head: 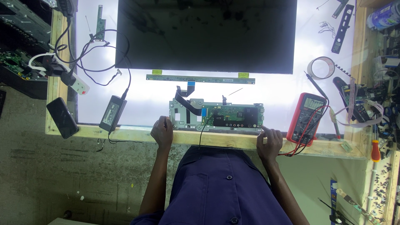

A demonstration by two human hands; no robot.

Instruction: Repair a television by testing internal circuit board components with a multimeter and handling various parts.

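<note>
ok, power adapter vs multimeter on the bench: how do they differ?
The power adapter is a black slab with a pale label; the multimeter is red-cased with a screen and dial. The power adapter lies beyond the left hand, the multimeter next to the right hand. The adapter trails black cable; the meter carries red and black leads. Both overlap the wooden rail.
</note>
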